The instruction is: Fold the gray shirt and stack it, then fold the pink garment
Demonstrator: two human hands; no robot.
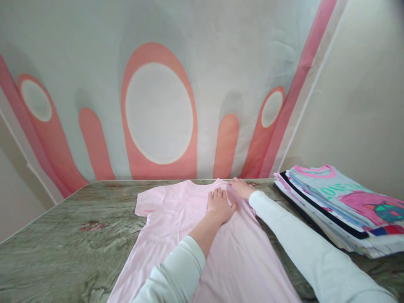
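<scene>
A pale pink short-sleeved shirt (176, 219) lies spread on the wood-patterned table (63, 235), its neckline at the far edge and its left sleeve stretched out flat. My left hand (220, 206) rests palm down on the upper chest of the shirt, fingers extended. Beside it, near the right shoulder, my right hand (240, 188) touches the fabric with its fingers bent over the cloth. The shirt's right sleeve is mostly hidden by my right hand and forearm. The lower part of the shirt runs out of view at the bottom.
At the right of the table stands a stack of folded clothes (318, 210), topped by a grey shirt with a pink collar and a colourful print. Behind the table hangs a backdrop (208, 50) with coral shapes.
</scene>
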